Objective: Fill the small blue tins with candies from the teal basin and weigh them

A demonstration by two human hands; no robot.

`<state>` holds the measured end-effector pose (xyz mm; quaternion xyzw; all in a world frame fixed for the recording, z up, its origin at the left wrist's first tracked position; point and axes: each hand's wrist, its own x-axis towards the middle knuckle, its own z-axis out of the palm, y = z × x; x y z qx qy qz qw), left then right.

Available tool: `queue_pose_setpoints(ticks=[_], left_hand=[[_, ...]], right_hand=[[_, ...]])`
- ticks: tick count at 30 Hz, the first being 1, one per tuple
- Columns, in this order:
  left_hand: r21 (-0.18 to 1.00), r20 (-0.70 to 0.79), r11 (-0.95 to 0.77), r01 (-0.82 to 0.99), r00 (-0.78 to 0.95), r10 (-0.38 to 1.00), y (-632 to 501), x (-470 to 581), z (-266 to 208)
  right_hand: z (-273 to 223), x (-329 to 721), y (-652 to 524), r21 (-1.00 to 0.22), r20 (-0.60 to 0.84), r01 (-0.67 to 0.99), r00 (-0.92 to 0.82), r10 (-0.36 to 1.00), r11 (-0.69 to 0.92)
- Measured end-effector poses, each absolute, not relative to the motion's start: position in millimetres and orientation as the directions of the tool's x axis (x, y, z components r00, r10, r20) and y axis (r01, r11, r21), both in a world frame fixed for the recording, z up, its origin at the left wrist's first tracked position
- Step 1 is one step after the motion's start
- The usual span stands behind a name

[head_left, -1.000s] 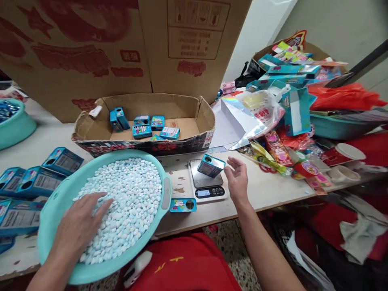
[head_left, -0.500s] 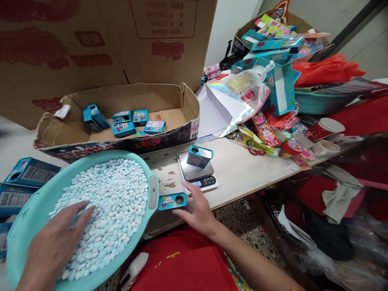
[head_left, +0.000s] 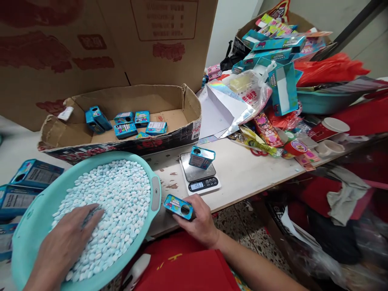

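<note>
Right hand (head_left: 198,220) pinches a small flat blue tin (head_left: 178,206) by its near end, fingers wrapped around it, round hole in its printed face turned up. The tin is lifted at a slant just off the white tabletop (head_left: 242,173), close beside the rim of the teal plastic basin (head_left: 36,218).

Left hand (head_left: 65,242) lies palm down, fingers spread and flat, on the heap of small pale oval tablets (head_left: 118,198) filling that basin; it grips nothing visible. Tablets look matte, white to light blue.

Just beyond the right hand: a pocket digital scale (head_left: 200,178), steel platform, lit display. A second blue tin (head_left: 201,157) stands on it, glossy, tilted.

Farther out from the grip, a shallow torn cardboard tray (head_left: 188,109) holds several more blue tins (head_left: 130,123). Left of the basin, flat-packed blue cartons (head_left: 33,173) lie stacked. Right of the scale, a loose pile of foil wrappers and bright packets (head_left: 263,133).
</note>
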<state>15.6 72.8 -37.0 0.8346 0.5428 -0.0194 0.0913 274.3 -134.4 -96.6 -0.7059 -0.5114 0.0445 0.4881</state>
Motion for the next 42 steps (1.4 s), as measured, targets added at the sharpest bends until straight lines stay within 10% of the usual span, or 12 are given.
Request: queue_pose_setpoints(ticks=[6, 12, 18, 22, 25, 31, 37, 42], left_hand=[[0.201, -0.121, -0.477, 0.855, 0.505, 0.855, 76, 12, -38], [0.179, -0.195, -0.439, 0.88, 0.469, 0.861, 72, 14, -36], [0.435, 0.081, -0.378, 0.817, 0.382, 0.921, 63, 16, -23], [0.966, -0.143, 0.099, 0.239, 0.176, 0.974, 44, 42, 6], [0.855, -0.329, 0.42, -0.305, 0.306, 0.893, 36, 74, 25], [0.607, -0.391, 0.541, -0.582, 0.374, 0.841, 41, 103, 29], [0.661, -0.335, 0.477, -0.58, 0.34, 0.879, 45, 84, 23], [0.997, 0.014, 0.005, -0.077, 0.251, 0.968, 42, 65, 31]], right_hand=[[-99, 290, -136, -0.773, 0.491, 0.62, 0.446, 0.748, 0.137], [-95, 354, -122, -0.828, 0.478, 0.551, 0.792, 0.379, -0.107], [-61, 389, -85, -0.902, 0.257, 0.417, 0.726, 0.638, -0.111], [2, 354, -68, -0.761, 0.474, 0.644, 0.463, 0.749, 0.083], [36, 320, -50, -0.683, 0.57, 0.68, 0.27, 0.776, 0.265], [22, 274, -5, -0.664, 0.528, 0.655, 0.067, 0.847, 0.362], [7, 269, 3, -0.826, 0.414, 0.484, 0.175, 0.893, 0.289], [-10, 273, 6, -0.976, 0.212, 0.034, 0.362, 0.908, 0.214]])
